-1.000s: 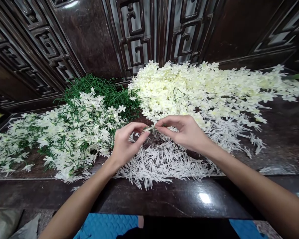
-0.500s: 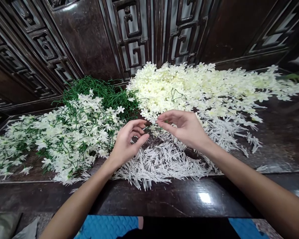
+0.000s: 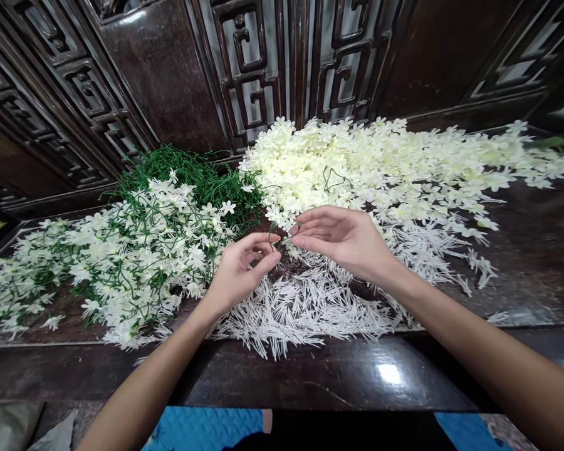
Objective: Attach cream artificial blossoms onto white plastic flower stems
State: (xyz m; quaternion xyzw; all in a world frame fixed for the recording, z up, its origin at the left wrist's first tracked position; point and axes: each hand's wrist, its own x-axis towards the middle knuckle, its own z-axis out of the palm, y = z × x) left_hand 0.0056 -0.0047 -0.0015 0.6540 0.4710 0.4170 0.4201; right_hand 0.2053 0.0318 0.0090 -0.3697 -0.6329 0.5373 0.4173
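A thin green artificial flower stem (image 3: 271, 237) is held over the middle of the bench, one curl of it standing up by my left fingertips. My left hand (image 3: 239, 268) pinches the stem between thumb and fingers. From the right, my right hand (image 3: 348, 239) has thumb and fingers closed on the stem's other end; the exact grip is partly hidden. Below both hands spreads a pile of white stamen pieces (image 3: 301, 307). Left of my left hand lies a heap of white flowers on green stems (image 3: 145, 250). Cream flower heads (image 3: 329, 156) are heaped beyond my right hand.
Bare green stems (image 3: 183, 166) form a tangled bundle at the back left. One loose green stem (image 3: 336, 180) rests on the cream flowers. A dark carved wooden backrest (image 3: 178, 75) rises behind everything. The glossy bench edge (image 3: 310, 376) runs along the front, above blue matting (image 3: 207, 426).
The green stem now shows clearly between my hands, its curled ends raised. My left hand has shifted slightly downward, and the fingertips of both hands remain close together.
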